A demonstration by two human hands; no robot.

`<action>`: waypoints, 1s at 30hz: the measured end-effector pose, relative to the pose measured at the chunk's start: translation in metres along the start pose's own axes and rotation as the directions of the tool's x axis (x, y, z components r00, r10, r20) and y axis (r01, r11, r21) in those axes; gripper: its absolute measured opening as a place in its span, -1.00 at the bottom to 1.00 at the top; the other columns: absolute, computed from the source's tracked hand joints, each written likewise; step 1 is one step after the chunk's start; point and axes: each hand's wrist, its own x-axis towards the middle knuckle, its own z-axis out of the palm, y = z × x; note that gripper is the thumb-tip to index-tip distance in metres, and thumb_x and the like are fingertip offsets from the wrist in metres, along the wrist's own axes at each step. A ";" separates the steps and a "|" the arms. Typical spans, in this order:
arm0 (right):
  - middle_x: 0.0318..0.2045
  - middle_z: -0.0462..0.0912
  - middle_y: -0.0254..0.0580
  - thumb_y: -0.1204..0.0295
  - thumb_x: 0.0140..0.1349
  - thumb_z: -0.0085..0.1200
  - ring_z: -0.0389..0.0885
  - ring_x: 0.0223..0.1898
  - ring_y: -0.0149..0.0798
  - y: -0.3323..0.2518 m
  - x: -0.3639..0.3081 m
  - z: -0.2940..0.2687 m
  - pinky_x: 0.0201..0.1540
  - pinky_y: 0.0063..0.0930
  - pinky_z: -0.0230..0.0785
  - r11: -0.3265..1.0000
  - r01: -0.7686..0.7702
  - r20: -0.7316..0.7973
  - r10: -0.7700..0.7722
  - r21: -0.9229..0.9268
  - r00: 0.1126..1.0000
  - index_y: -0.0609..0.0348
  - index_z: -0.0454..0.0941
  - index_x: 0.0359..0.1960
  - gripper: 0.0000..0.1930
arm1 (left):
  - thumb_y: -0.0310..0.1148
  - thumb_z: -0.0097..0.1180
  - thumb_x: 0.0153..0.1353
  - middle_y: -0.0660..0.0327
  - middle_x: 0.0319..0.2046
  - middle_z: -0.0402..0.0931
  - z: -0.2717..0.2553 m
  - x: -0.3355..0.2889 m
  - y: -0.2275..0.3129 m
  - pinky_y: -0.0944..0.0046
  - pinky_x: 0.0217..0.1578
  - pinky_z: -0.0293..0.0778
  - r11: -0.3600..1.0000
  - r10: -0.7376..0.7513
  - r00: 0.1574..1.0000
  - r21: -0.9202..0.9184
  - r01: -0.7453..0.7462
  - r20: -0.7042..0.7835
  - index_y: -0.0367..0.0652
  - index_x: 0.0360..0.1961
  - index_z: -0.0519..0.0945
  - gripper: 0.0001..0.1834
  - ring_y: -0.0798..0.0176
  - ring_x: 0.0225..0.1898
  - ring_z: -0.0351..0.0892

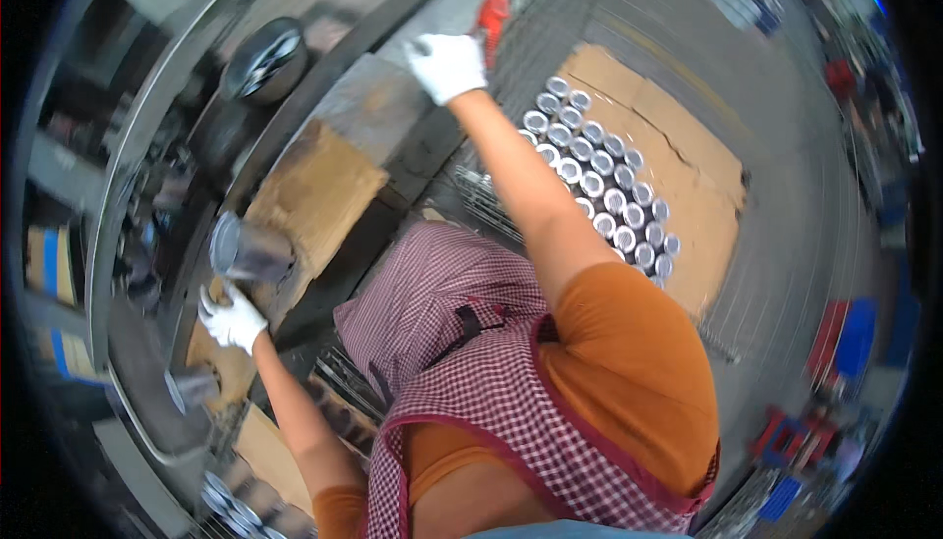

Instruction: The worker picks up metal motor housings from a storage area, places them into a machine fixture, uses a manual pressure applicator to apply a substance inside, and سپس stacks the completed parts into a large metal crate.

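Observation:
I wear white gloves, an orange shirt and a red checked apron. My left hand [232, 318] is low at the left, fingers apart, fingertips at the base of a shiny metal can [246, 249] lying on a worn cardboard sheet [319, 190]. My right hand [447, 65] is stretched far forward with its fingers curled, and I see nothing in it. It hovers over a grey slab [368, 107], just left of a red object [490, 13]. Under my right forearm, several rows of open metal cans [599, 181] stand packed together on brown cardboard [688, 166] inside a wire-mesh crate.
A curved metal machine frame [147, 146] runs down the left side, with a round dark metal part [265, 60] above it. More cans [231, 510] lie at the lower left. Red and blue crates [845, 338] stand on the grey floor at the right.

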 end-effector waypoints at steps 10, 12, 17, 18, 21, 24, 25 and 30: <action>-0.60 0.62 -0.12 0.03 0.24 -0.12 0.62 -0.51 -0.07 0.010 -0.009 -0.007 -0.36 -0.17 0.37 1.000 0.000 -0.070 0.002 0.023 0.998 0.02 0.62 -0.60 -0.57 | 0.21 -0.12 0.20 0.06 0.10 0.42 0.022 0.004 -0.018 -0.12 -0.13 0.44 0.974 0.204 0.977 0.084 -0.209 0.061 0.09 0.16 0.44 -0.38 -0.08 -0.03 0.50; -0.61 0.62 -0.12 0.04 0.24 -0.11 0.61 -0.52 -0.07 0.010 -0.010 -0.009 -0.38 -0.18 0.36 1.000 -0.008 -0.079 0.010 0.025 0.997 0.02 0.61 -0.60 -0.57 | 0.20 -0.09 0.19 0.05 0.09 0.43 0.026 0.004 -0.022 -0.12 -0.15 0.46 0.965 0.250 0.968 0.075 -0.250 0.005 0.07 0.14 0.45 -0.39 -0.08 -0.03 0.51; -0.60 0.63 -0.14 0.02 0.24 -0.11 0.62 -0.51 -0.06 0.005 -0.012 -0.008 -0.36 -0.16 0.38 0.999 -0.025 -0.055 0.026 0.022 0.998 0.01 0.62 -0.61 -0.56 | 0.09 0.01 0.18 0.02 0.11 0.41 0.020 0.005 -0.016 -0.14 -0.08 0.44 0.953 0.085 0.903 0.230 -0.197 0.422 0.11 0.17 0.42 -0.43 -0.12 0.04 0.47; -0.59 0.63 -0.12 0.01 0.24 -0.12 0.62 -0.50 -0.04 0.007 -0.012 -0.010 -0.33 -0.16 0.40 0.999 -0.043 -0.025 0.043 0.016 0.999 0.01 0.62 -0.60 -0.55 | 0.09 0.01 0.18 0.02 0.11 0.41 0.014 0.004 -0.008 -0.14 -0.08 0.44 0.954 0.070 0.907 0.238 -0.183 0.416 0.11 0.17 0.42 -0.43 -0.12 0.04 0.47; -0.59 0.62 -0.03 0.08 0.16 -0.02 0.61 -0.55 0.03 0.008 -0.008 0.010 -0.41 -0.14 0.47 0.998 0.047 -0.092 -0.051 -0.037 0.994 0.03 0.64 -0.54 -0.65 | -0.04 0.10 0.14 -0.02 0.12 0.39 -0.013 0.003 -0.003 -0.11 0.01 0.38 0.990 0.138 0.979 0.003 -0.140 0.151 0.05 0.14 0.45 -0.46 -0.14 0.08 0.43; -0.53 0.63 0.00 0.08 0.14 -0.01 0.63 -0.46 0.05 0.011 -0.008 0.003 -0.35 -0.15 0.47 1.000 0.031 -0.021 -0.031 0.002 0.999 0.09 0.65 -0.49 -0.64 | -0.14 0.17 0.08 -0.09 0.10 0.39 -0.007 0.005 -0.001 -0.11 0.03 0.36 0.983 0.178 0.984 -0.055 -0.176 0.030 0.01 0.11 0.46 -0.47 -0.13 0.08 0.43; -0.52 0.62 0.01 0.13 0.08 0.00 0.61 -0.47 0.06 0.015 -0.008 0.004 -0.36 -0.10 0.44 1.000 0.010 -0.016 -0.010 0.013 1.000 0.07 0.61 -0.53 -0.70 | -0.12 0.13 0.10 -0.06 0.09 0.41 -0.007 0.007 0.000 -0.07 0.02 0.37 0.981 0.195 0.978 -0.021 -0.194 0.075 0.02 0.09 0.48 -0.50 -0.12 0.06 0.44; -0.47 0.62 0.08 0.11 0.16 0.07 0.62 -0.40 0.08 0.014 -0.011 -0.011 -0.30 -0.18 0.43 0.992 -0.059 -0.080 0.068 0.112 0.994 0.19 0.65 -0.40 -0.64 | 0.08 -0.09 0.21 0.12 0.05 0.46 0.001 0.010 -0.001 -0.03 -0.02 0.36 0.982 0.077 0.833 0.102 -0.158 0.547 0.06 0.03 0.53 -0.51 -0.06 0.02 0.45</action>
